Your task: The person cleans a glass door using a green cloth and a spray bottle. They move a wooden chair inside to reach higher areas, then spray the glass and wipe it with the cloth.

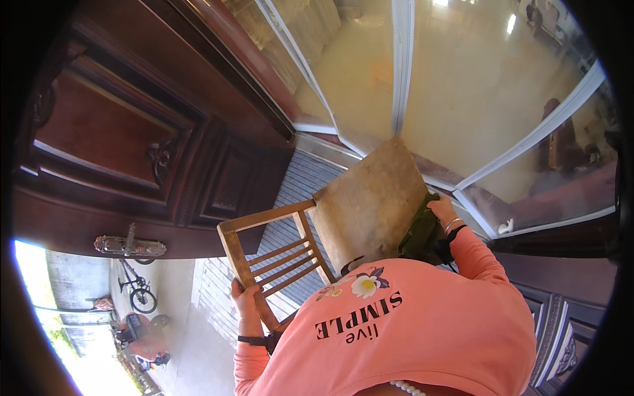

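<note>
A wooden chair (369, 198) with a flat, worn seat and a slatted backrest stands in front of me. My left hand (245, 297) grips the top rail of its backrest. Over by the right edge of the seat, my right hand (442, 208) holds a dark green cloth (420, 230), which hangs against the seat's side. Black bands are on both wrists, and a bracelet is on the right one. My pink top hides the near part of the chair.
Glass door panels (446, 99) in white frames rise beyond the seat. A dark carved wooden door (163, 148) stands at the left, over a grey ribbed mat (302, 173). Outside, a bicycle (138, 292) and a red vehicle (143, 336) are at the lower left.
</note>
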Demonstrator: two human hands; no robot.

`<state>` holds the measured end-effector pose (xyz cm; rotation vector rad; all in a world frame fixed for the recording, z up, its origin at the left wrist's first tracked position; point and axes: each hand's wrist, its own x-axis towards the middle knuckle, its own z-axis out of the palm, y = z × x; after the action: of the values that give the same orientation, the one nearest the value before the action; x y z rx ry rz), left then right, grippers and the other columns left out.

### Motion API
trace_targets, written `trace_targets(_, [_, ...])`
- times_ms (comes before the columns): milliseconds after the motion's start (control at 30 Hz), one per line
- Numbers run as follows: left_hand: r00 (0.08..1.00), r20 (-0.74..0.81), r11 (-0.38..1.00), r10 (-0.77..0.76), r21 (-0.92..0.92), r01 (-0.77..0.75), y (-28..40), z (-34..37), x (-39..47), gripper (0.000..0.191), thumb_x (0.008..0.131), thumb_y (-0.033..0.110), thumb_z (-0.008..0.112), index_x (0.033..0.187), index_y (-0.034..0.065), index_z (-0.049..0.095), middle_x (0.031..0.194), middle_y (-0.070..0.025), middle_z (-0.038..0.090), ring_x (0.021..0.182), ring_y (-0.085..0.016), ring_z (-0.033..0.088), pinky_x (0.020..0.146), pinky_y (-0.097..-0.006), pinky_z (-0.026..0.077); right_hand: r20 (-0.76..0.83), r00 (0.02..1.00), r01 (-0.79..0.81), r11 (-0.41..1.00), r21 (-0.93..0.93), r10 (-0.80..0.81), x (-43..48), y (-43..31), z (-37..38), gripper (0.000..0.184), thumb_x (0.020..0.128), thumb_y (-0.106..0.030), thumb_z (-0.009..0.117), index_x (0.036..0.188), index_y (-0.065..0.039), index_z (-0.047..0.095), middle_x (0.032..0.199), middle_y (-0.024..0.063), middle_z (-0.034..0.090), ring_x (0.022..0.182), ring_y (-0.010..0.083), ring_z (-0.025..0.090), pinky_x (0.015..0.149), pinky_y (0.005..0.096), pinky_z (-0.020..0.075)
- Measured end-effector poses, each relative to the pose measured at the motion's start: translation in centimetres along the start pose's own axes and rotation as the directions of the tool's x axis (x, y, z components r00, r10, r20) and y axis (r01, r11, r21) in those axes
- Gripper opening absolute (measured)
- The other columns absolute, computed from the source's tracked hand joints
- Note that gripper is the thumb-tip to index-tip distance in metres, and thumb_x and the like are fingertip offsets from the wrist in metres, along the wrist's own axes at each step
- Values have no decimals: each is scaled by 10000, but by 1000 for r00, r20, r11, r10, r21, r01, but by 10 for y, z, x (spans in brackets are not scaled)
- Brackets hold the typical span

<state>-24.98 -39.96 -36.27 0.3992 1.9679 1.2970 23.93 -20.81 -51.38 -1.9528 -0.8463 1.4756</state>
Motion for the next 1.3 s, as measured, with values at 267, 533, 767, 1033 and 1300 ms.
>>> trace_targets(267, [1000,5,1000,-12,-27,12,4,36,0,393,625,-92,530,1004,1,488,790,-86,555,601,-193,559,504,-284,457,-45,994,97,992,-86,-101,16,-22,-25,292,636,-41,565,902,67,613,779,138,628,710,227,600,633,337,461])
trace_targets(533, [1000,16,999,16,41,-17,47,100,-4,368,637,-91,533,992,-5,484,778,-75,544,611,-179,555,523,-270,462,8,997,75,994,-77,-75,76,-33,-65,234,636,-45,573,840,62,619,753,123,626,676,222,597,605,334,465])
trace_targets(767, [998,26,987,55,152,-59,75,179,-4,416,624,-101,551,1029,-26,491,793,-78,558,633,-156,555,534,-255,463,6,1000,-5,996,84,5,114,-37,-117,171,673,-45,565,803,63,588,701,98,587,609,214,572,544,325,456])
trace_targets(1033, [943,264,917,204,284,-279,117,279,17,498,592,-35,602,1080,-43,499,839,-78,579,732,-152,557,632,-252,467,-40,998,-32,967,254,44,129,-13,-187,193,684,-85,556,786,78,579,698,100,580,624,210,566,563,314,437])
trace_targets(1300, [795,528,819,299,286,-498,151,390,26,537,569,82,651,1085,5,523,835,-110,597,761,-193,576,706,-282,455,-280,956,19,938,345,83,114,26,-255,233,700,-169,590,823,28,620,728,100,606,629,215,572,577,318,438])
